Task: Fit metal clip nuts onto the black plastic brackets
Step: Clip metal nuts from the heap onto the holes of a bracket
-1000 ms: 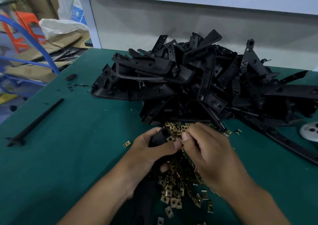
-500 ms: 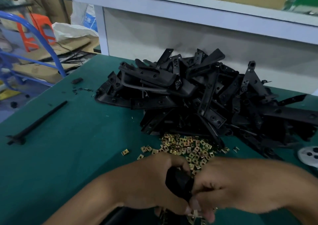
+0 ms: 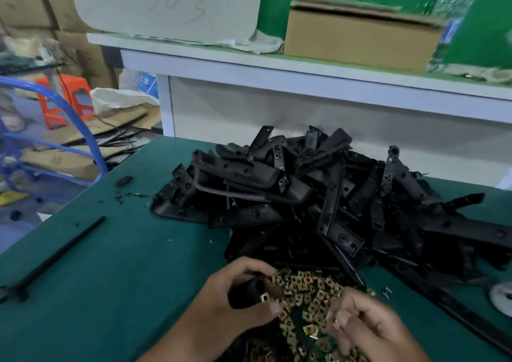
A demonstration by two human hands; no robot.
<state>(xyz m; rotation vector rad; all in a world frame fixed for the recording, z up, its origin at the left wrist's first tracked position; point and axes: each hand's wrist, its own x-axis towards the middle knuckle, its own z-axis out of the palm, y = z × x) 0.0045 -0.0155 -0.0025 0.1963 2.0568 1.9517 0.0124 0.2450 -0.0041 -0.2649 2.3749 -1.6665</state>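
Nearest us, our left hand [image 3: 235, 300] curls round a black plastic bracket [image 3: 248, 292], thumb beside a metal clip nut [image 3: 265, 297] seated on its end. Our right hand [image 3: 365, 325] hovers just right of it over the loose brass-coloured clip nuts [image 3: 313, 292] on the green table [image 3: 124, 278], fingers bent; whether they pinch a nut we cannot tell. Beyond lies the heap of black brackets [image 3: 318, 195]. A black rod [image 3: 55, 256] lies far left. On the shelf behind stands a cardboard box [image 3: 360, 37].
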